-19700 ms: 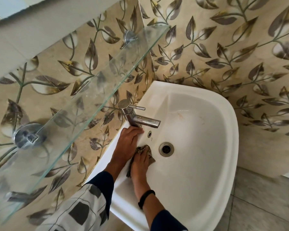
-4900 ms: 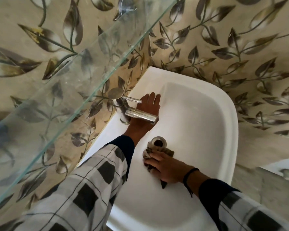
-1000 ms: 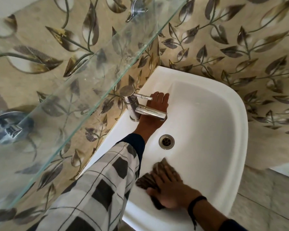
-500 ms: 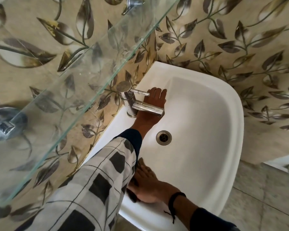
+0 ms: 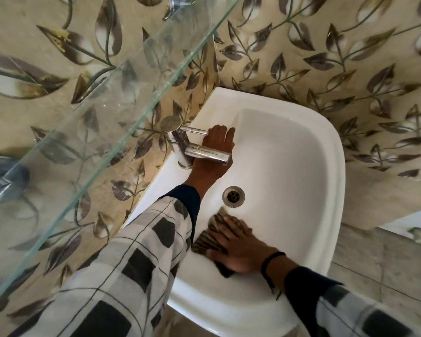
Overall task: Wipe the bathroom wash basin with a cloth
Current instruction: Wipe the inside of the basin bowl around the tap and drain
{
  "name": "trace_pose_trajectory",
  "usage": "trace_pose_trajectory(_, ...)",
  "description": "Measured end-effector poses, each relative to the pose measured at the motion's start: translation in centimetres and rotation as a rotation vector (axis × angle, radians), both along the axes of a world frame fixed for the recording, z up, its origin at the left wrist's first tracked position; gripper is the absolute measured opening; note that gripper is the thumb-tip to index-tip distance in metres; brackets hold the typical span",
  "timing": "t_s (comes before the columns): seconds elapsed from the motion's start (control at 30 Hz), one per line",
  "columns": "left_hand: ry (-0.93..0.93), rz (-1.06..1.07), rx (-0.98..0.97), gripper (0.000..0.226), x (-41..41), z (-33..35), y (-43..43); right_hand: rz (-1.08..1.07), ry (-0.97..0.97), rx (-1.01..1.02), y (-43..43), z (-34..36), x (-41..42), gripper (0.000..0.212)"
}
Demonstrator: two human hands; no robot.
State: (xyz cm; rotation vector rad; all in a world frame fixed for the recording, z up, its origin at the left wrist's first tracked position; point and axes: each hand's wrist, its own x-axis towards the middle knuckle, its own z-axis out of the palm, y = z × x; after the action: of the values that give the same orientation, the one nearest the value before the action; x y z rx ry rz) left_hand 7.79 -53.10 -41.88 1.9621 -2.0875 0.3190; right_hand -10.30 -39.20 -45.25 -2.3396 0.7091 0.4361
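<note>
A white glazed wash basin (image 5: 301,166) sits in the corner of a bathroom. Its rim is rounded and its bowl is smooth and shallow, sloping down to a round metal drain (image 5: 233,196) with a pierced grate. Both walls behind it are covered in glossy beige tiles (image 5: 350,57) printed with grey and gold leaves on thin stems. At the lower right is a pale, mottled tiled floor (image 5: 387,263). A clear glass shelf (image 5: 107,117) with a greenish edge runs diagonally along the left-hand wall above the basin, held by a chrome bracket (image 5: 0,181) that looks blurred through the glass. A chrome pillar tap (image 5: 204,153) stands on the basin's left ledge, with a flat round cap, a thin lever and a straight tubular spout. The left hand (image 5: 218,141) lies under that spout on the bowl's upper slope, fingers straight and together, holding nothing. The cloth (image 5: 204,242), brown with darker stripes and crumpled, lies on the near inner slope just below the drain. The right hand (image 5: 238,246) presses flat on the cloth with its fingers spread, not curled around it. It has a black band (image 5: 269,260) at the wrist. Both arms wear white sleeves (image 5: 131,263) with a dark check over navy cuffs.
</note>
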Motion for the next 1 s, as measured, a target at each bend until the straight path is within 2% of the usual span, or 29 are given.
trace_pose_trajectory(0.07, -0.006, 0.002, -0.017, 0.043, -0.1, 0.3, 0.1, 0.044, -0.01, 0.154, 1.6, 0.1, 0.8, 0.079)
trace_pose_trajectory(0.13, 0.005, -0.002, -0.014, 0.043, -0.1, 0.5, 0.2, 0.135, 0.001, 0.209, 1.6, 0.1, -0.4, 0.087)
trace_pose_trajectory(0.23, -0.016, 0.001, -0.005, 0.043, -0.2, 0.5, 0.2, 0.249, 0.012, 0.022, -1.3, -0.3, -3.3, 0.084)
trace_pose_trajectory(0.3, -0.026, 0.011, 0.011, 0.043, 0.0, 0.5, 0.0, 0.175, 0.023, -0.148, -2.3, -0.5, -3.5, 0.071)
trace_pose_trajectory(0.33, -0.032, 0.018, 0.024, 0.044, 0.0, 0.4, 0.0, 0.102, 0.026, -0.166, -2.2, -0.6, -2.8, 0.069)
trace_pose_trajectory(0.4, -0.055, 0.032, 0.058, 0.046, 0.0, 0.4, 0.1, 0.02, 0.029, -0.028, -0.8, -0.5, -0.6, 0.073)
trace_pose_trajectory(0.5, -0.042, 0.022, 0.143, 0.051, -0.2, 1.1, 0.6, 0.073, 0.043, 0.225, 1.6, 0.1, 0.0, 0.086)
trace_pose_trajectory(0.57, -0.044, -0.007, 0.198, 0.053, -0.2, 1.9, 1.1, 0.157, 0.063, 0.244, 1.6, 1.0, -2.4, 0.086)
trace_pose_trajectory(0.67, -0.019, -0.109, 0.269, 0.051, -0.7, 3.1, 2.9, 0.295, 0.188, 0.09, -0.2, 2.6, -5.7, 0.072)
trace_pose_trajectory(0.77, -0.005, -0.179, 0.37, 0.045, -0.8, 3.9, 5.9, 0.274, 0.326, -0.115, -1.6, 3.7, -6.3, 0.063)
trace_pose_trajectory(0.87, -0.155, -0.242, 0.263, 0.04, 0.3, 5.0, 9.2, 0.179, 0.381, -0.153, -1.2, 4.4, -6.4, 0.063)
trace_pose_trajectory(0.93, -0.269, -0.26, 0.191, 0.033, 1.2, 5.5, 11.1, 0.212, 0.412, -0.159, -1.1, 4.9, -7.2, 0.062)
trace_pose_trajectory(1.0, -0.234, -0.288, 0.153, 0.031, 2.4, 5.2, 12.9, 0.233, 0.46, -0.195, -2.1, 6.0, -8.0, 0.061)
